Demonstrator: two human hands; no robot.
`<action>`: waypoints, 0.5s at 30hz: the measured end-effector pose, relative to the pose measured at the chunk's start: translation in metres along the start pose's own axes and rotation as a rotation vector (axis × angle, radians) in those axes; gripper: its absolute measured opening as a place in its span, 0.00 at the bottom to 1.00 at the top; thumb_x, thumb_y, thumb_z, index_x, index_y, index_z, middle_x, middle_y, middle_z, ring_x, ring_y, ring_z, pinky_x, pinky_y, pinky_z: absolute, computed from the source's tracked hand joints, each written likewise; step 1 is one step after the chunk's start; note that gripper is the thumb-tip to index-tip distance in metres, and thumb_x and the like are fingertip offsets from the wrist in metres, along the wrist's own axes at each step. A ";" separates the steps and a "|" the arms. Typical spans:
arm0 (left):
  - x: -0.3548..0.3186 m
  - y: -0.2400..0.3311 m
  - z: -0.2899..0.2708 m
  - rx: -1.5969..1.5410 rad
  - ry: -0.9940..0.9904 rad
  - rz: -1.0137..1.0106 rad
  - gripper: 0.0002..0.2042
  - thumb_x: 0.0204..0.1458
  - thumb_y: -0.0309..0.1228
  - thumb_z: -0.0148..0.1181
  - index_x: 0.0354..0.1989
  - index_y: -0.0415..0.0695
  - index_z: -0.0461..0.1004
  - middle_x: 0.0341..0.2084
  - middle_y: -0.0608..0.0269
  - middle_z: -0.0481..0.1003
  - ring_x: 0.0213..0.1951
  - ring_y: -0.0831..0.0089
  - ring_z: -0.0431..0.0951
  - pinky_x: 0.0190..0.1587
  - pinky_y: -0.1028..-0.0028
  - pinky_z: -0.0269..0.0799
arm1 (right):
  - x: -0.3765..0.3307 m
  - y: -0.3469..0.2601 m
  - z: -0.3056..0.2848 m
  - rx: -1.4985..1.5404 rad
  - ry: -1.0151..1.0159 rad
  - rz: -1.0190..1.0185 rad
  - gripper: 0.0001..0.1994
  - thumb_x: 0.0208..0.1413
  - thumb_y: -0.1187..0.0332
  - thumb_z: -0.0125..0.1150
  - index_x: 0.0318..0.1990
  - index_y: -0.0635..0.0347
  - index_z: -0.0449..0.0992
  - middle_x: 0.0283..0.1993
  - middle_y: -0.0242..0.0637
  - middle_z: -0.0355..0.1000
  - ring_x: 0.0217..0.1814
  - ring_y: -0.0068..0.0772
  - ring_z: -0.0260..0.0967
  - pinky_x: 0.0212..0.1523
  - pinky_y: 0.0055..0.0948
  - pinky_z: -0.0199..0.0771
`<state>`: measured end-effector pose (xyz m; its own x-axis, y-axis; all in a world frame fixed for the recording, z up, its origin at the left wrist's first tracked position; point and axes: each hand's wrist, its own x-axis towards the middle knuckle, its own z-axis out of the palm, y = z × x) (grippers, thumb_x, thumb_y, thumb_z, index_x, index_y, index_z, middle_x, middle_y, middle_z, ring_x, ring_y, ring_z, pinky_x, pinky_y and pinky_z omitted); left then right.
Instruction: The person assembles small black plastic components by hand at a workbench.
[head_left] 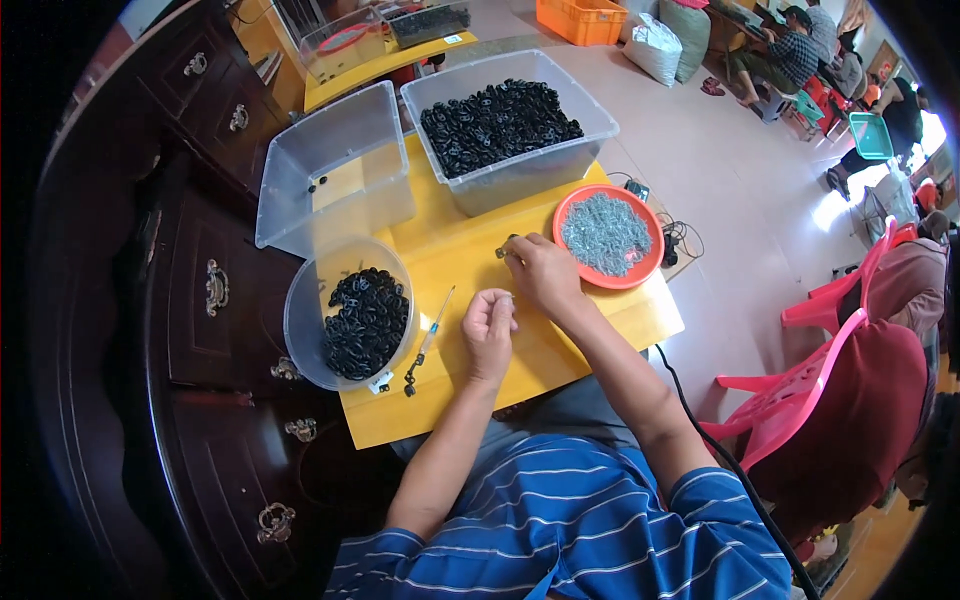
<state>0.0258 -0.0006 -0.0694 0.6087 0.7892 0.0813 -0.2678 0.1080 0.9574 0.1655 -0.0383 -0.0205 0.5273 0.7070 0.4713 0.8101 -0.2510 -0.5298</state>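
Observation:
Over the yellow table [450, 400], my right hand [545, 275] pinches a small dark part [508, 246] between thumb and fingers. Just below and left of it, my left hand [488, 330] is closed, with a tiny pale tip showing at the fingers; what it is cannot be made out. A slim screwdriver-like tool with a blue and clear handle [430, 335] lies left of that hand, and small black pieces [410, 384] lie by its lower end. A round clear tub [300, 340] of black plastic parts [365, 325] stands further left. Right of my right hand, an orange-red dish [560, 262] holds many small silvery metal pieces [605, 233].
A large clear bin [540, 175] heaped with black parts stands at the far side, beside another clear bin [285, 215] with a few pieces. Dark wooden drawers [225, 290] line the left. A pink chair [800, 400], a black cable [690, 405] and seated people are on the right.

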 end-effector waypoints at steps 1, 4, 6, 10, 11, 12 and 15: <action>0.000 0.000 0.000 0.001 0.000 0.006 0.04 0.64 0.27 0.55 0.40 0.40 0.73 0.28 0.69 0.72 0.25 0.84 0.70 0.30 0.82 0.69 | 0.009 0.001 0.009 -0.074 -0.082 0.013 0.08 0.56 0.66 0.62 0.40 0.57 0.80 0.37 0.41 0.77 0.35 0.44 0.78 0.35 0.43 0.78; 0.001 0.002 0.001 -0.053 0.021 -0.011 0.03 0.64 0.26 0.54 0.40 0.41 0.73 0.28 0.69 0.72 0.25 0.84 0.70 0.30 0.82 0.69 | 0.022 0.007 0.026 -0.162 -0.192 0.010 0.10 0.59 0.63 0.58 0.40 0.56 0.80 0.40 0.41 0.76 0.40 0.46 0.78 0.39 0.45 0.78; 0.001 0.003 0.001 -0.069 0.009 -0.014 0.03 0.64 0.26 0.54 0.40 0.41 0.73 0.27 0.69 0.72 0.25 0.84 0.69 0.29 0.82 0.69 | 0.029 0.010 0.036 -0.345 -0.345 0.024 0.10 0.58 0.62 0.59 0.40 0.57 0.79 0.42 0.42 0.76 0.42 0.46 0.78 0.40 0.44 0.79; 0.000 0.003 0.001 -0.086 0.019 -0.044 0.02 0.63 0.25 0.54 0.40 0.41 0.73 0.27 0.70 0.72 0.24 0.84 0.69 0.29 0.82 0.69 | 0.027 0.009 0.041 -0.338 -0.352 0.083 0.09 0.57 0.63 0.61 0.39 0.58 0.79 0.41 0.43 0.77 0.41 0.46 0.79 0.40 0.44 0.80; 0.001 0.003 0.001 -0.087 0.015 -0.033 0.02 0.63 0.25 0.54 0.40 0.41 0.73 0.27 0.70 0.71 0.24 0.84 0.69 0.29 0.82 0.68 | 0.027 0.008 0.041 -0.301 -0.339 0.094 0.09 0.56 0.63 0.61 0.38 0.58 0.78 0.40 0.43 0.77 0.41 0.47 0.79 0.40 0.44 0.80; 0.001 0.002 0.001 -0.088 0.008 -0.023 0.02 0.63 0.25 0.54 0.40 0.41 0.72 0.27 0.70 0.71 0.24 0.84 0.69 0.29 0.82 0.68 | 0.028 0.008 0.040 -0.264 -0.325 0.106 0.09 0.56 0.62 0.62 0.37 0.59 0.78 0.39 0.43 0.77 0.40 0.47 0.79 0.40 0.44 0.80; 0.001 0.001 0.001 -0.093 0.006 -0.020 0.02 0.63 0.26 0.55 0.40 0.41 0.72 0.26 0.70 0.71 0.24 0.84 0.69 0.28 0.83 0.67 | 0.028 0.007 0.036 -0.234 -0.305 0.090 0.08 0.55 0.64 0.61 0.36 0.59 0.77 0.38 0.44 0.77 0.38 0.49 0.78 0.39 0.45 0.79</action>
<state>0.0269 -0.0005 -0.0678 0.6103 0.7899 0.0602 -0.3241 0.1796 0.9288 0.1768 0.0036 -0.0365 0.5269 0.8305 0.1805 0.8192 -0.4397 -0.3682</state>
